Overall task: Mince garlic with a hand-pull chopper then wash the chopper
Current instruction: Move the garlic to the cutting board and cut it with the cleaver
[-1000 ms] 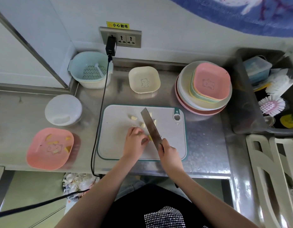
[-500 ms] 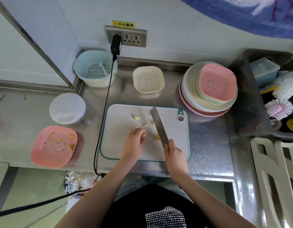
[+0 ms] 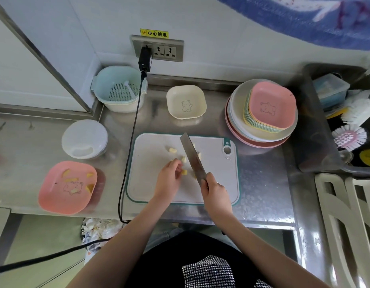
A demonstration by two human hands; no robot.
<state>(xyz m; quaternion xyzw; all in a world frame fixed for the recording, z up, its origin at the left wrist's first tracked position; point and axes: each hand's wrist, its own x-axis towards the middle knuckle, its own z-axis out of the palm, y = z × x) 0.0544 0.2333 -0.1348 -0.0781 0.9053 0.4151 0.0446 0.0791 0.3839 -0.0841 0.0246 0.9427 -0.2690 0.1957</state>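
Steel bench [image 3: 263, 183] under a pale wall with a socket strip, sink [image 3: 317, 125] off to the right; white cutting board [image 3: 151, 183] at centre, black cable [image 3: 128, 154] draped down its left edge. Garlic pieces [image 3: 173, 150] scattered mid-board, one pale chunk [image 3: 184, 172] just beyond the left hand [image 3: 169, 179], fingers [image 3: 175, 164] loosely curled toward it, touching or pinching impossible to tell. Right hand [image 3: 215, 191] clenched round the handle of the knife [image 3: 192, 157], blade running up and left across the board, just right of the chunk, so the left hand sits nearer the garlic. Hand-pull chopper [image 3: 84, 139], lid on, well to the left, beside a pink dish [image 3: 55, 196] holding more pieces. Likely step: gathering pieces before loading
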